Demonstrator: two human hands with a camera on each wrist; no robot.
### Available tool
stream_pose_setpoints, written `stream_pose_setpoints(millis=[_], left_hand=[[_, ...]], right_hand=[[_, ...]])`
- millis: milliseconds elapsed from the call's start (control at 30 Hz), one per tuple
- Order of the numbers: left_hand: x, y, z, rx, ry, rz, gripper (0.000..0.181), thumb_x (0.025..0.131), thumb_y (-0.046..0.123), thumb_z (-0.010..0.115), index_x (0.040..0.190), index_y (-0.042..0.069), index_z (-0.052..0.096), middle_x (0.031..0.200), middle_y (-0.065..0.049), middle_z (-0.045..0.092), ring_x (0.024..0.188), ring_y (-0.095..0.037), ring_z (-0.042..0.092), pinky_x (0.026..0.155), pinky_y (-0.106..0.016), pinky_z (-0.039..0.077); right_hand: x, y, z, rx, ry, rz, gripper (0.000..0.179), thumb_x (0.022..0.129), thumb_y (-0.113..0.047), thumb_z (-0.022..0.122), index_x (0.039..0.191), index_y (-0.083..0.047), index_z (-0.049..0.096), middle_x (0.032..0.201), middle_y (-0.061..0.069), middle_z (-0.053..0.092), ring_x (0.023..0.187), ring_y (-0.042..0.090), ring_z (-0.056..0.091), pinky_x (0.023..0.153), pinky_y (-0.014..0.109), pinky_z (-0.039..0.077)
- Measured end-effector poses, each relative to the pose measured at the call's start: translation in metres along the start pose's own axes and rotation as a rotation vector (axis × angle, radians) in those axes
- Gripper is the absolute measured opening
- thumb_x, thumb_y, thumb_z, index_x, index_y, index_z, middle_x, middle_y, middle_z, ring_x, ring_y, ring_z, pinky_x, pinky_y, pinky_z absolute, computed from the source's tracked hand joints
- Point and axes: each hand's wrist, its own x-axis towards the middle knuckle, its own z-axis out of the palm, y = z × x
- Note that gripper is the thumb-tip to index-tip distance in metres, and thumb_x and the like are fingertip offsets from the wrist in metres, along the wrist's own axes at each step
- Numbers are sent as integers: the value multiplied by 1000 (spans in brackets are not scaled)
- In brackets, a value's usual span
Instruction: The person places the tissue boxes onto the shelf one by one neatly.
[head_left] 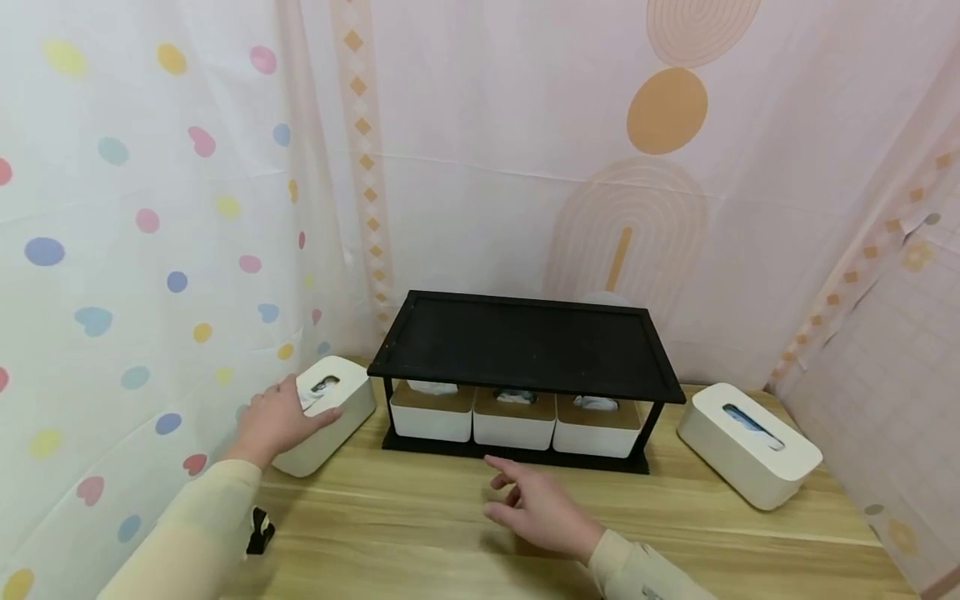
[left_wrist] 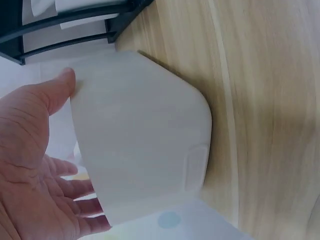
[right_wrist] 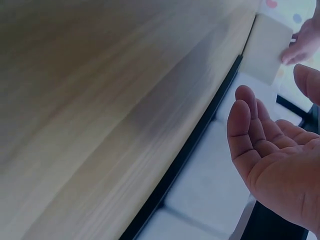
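Observation:
My left hand (head_left: pixel 277 421) reaches over the near end of a white tissue box (head_left: pixel 348 421) left of a black rack (head_left: pixel 525 342). In the left wrist view the thumb (left_wrist: pixel 62 87) is at one top edge of that box, and the other fingers (left_wrist: pixel 90 206) lie along the opposite edge, gripping across its width. Tissue shows in the slot of its lid. In front of the rack, my right hand (head_left: pixel 536 508) hovers over the table with loosely bent fingers, holding nothing. Three white tissue boxes with wooden lids (head_left: pixel 513 427) stand side by side under the rack's top.
Another white tissue box (head_left: pixel 750 458), with a blue-lined slot, sits at an angle right of the rack. The wooden table (head_left: pixel 405 533) backs onto a pale patterned curtain (head_left: pixel 480 225); a dotted curtain (head_left: pixel 150 300) hangs close on the left.

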Motion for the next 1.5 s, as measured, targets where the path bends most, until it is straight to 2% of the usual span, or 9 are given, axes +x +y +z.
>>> stream_pose_setpoints(millis=[200,300,500,733,900,1100,1300,1400,1500], left_hand=[[2,-2,-9,12,-93,-2,115,78,65,84,140,-22,40,114,-38,61,95,-47,60,74,-55,53],[-3,-1,-17,17,-153,24,116,73,59,89,139,-21,39,115,-37,60,97,-46,61,78,-57,55],[-27,-2,-30,34,-288,149,127,67,42,98,155,-20,31,148,-47,43,130,-69,45,104,-75,45],[-52,15,-35,1,-419,257,120,62,27,101,163,3,40,165,-29,38,144,-64,36,105,-83,39],[-60,37,-25,-6,-399,344,117,61,29,103,160,7,46,165,-30,37,145,-63,37,107,-84,36],[-69,64,1,-132,-299,426,119,60,32,104,159,2,45,166,-36,31,148,-60,38,114,-75,41],[-81,88,27,-311,-262,342,132,66,33,104,168,2,27,173,-34,18,152,-57,36,118,-69,41],[-85,100,39,-411,-262,301,131,70,29,103,168,-2,23,173,-33,20,155,-54,35,120,-63,42],[-91,115,48,-570,-306,248,126,75,20,100,168,-4,19,173,-31,25,155,-48,39,119,-52,47]], right_hand=[[20,-18,16,25,-46,-4,70,103,-40,73,163,-17,46,139,11,70,95,-2,67,81,22,58],[26,-24,20,33,-53,1,70,102,-41,73,163,-18,46,140,10,70,95,-2,67,81,22,57],[31,-31,23,34,-57,-6,68,102,-37,74,162,-18,47,139,11,70,94,-3,67,81,21,57],[31,-36,22,105,-87,8,69,103,-38,74,161,-14,48,140,14,70,94,-1,68,84,23,58],[28,-38,21,190,-136,62,71,103,-41,73,164,-17,44,147,14,67,100,5,72,90,28,59],[16,-30,13,265,-147,119,77,103,-43,71,167,-15,38,153,15,62,108,13,73,91,33,60],[-5,-10,-9,368,-104,152,77,106,-40,68,165,-3,36,149,21,62,108,21,72,90,38,61],[-18,2,-21,384,-77,178,77,106,-37,69,164,0,36,147,23,63,109,23,71,89,38,61],[-31,14,-33,403,-60,181,78,106,-34,69,165,3,34,148,27,61,109,25,72,87,39,62]])
